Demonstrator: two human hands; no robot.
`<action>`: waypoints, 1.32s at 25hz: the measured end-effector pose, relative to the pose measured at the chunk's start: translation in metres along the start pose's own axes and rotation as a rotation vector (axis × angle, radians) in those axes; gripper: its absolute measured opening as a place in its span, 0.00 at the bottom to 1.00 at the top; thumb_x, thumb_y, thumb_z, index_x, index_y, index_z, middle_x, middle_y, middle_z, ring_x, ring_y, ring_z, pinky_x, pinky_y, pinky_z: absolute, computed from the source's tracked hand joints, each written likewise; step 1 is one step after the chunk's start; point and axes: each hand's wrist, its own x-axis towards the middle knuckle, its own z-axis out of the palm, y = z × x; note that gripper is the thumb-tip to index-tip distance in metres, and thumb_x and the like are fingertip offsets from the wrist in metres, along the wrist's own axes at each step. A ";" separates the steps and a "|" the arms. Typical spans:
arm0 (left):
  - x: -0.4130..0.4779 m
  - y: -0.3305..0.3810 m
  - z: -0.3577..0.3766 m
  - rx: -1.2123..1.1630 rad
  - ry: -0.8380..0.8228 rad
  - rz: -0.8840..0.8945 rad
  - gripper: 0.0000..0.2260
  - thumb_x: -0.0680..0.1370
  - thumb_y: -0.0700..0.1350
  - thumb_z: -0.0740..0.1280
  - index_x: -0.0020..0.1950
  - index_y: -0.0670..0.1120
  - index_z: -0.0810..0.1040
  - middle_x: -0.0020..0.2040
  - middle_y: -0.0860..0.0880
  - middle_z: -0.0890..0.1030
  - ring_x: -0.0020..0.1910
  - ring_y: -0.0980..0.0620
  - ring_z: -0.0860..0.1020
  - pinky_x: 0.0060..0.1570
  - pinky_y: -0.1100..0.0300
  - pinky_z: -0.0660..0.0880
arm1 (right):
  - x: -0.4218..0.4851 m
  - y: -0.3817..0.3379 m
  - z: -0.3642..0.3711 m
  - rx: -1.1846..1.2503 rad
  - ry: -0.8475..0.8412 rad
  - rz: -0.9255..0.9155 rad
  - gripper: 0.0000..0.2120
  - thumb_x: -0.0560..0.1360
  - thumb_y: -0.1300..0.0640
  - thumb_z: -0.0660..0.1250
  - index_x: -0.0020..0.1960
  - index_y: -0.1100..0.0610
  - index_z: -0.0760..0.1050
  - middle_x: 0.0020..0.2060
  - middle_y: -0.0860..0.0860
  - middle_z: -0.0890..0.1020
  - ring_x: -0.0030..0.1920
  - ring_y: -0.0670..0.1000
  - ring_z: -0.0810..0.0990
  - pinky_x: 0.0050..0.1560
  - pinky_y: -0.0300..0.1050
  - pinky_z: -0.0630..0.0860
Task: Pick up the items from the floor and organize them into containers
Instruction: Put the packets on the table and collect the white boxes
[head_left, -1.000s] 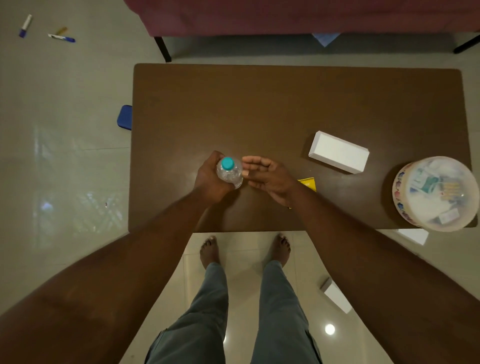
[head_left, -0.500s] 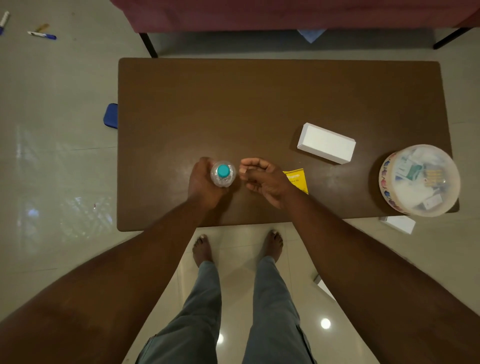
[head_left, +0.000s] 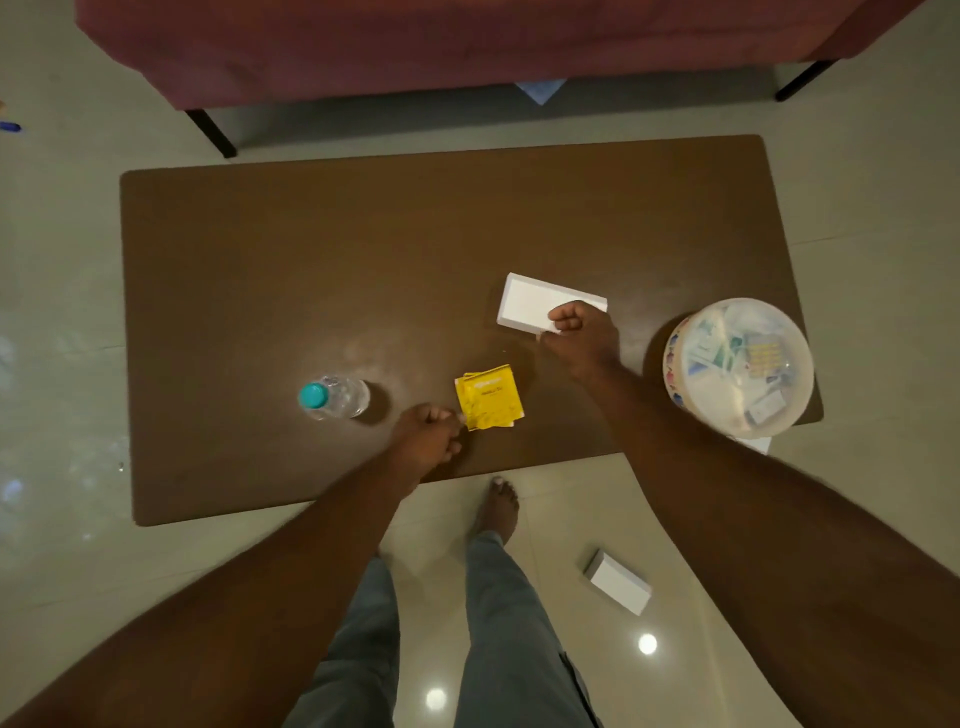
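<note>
A clear water bottle (head_left: 337, 397) with a teal cap stands alone on the brown table (head_left: 311, 260). My left hand (head_left: 426, 436) is to its right, its fingertips pinching the left edge of a yellow packet (head_left: 491, 397) that lies flat on the table. My right hand (head_left: 582, 332) grips the near right corner of a white box (head_left: 530, 301). A round clear tub (head_left: 737, 366) holding several small items stands at the table's right end.
A second white box (head_left: 618, 581) lies on the tiled floor by my right leg. Another white item (head_left: 753, 444) peeks out below the tub. A maroon sofa (head_left: 415, 41) stands beyond the table. A blue pen (head_left: 9, 126) lies at the far left.
My left hand let go of the bottle and moved right to the yellow packet. My right hand left the bottle and reached to the white box, closing on its corner.
</note>
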 end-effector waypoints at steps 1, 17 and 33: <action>0.012 0.018 0.016 -0.010 0.007 0.021 0.07 0.77 0.43 0.72 0.46 0.42 0.76 0.37 0.45 0.79 0.30 0.51 0.78 0.29 0.63 0.74 | 0.011 0.008 -0.014 -0.077 0.018 -0.050 0.14 0.65 0.62 0.79 0.48 0.54 0.81 0.44 0.48 0.82 0.43 0.45 0.78 0.48 0.39 0.73; 0.097 0.139 0.147 0.369 0.176 0.331 0.06 0.76 0.44 0.71 0.52 0.48 0.78 0.54 0.50 0.80 0.52 0.52 0.78 0.49 0.62 0.73 | 0.034 0.079 -0.066 -0.628 -0.126 -0.068 0.46 0.59 0.38 0.82 0.71 0.50 0.67 0.64 0.52 0.77 0.64 0.56 0.75 0.60 0.55 0.77; 0.054 0.103 0.198 0.550 0.045 0.465 0.08 0.75 0.43 0.72 0.53 0.47 0.80 0.53 0.49 0.82 0.51 0.50 0.80 0.48 0.63 0.73 | -0.055 0.125 -0.089 -0.470 0.237 0.108 0.36 0.71 0.28 0.65 0.67 0.53 0.72 0.60 0.51 0.80 0.59 0.54 0.81 0.54 0.52 0.79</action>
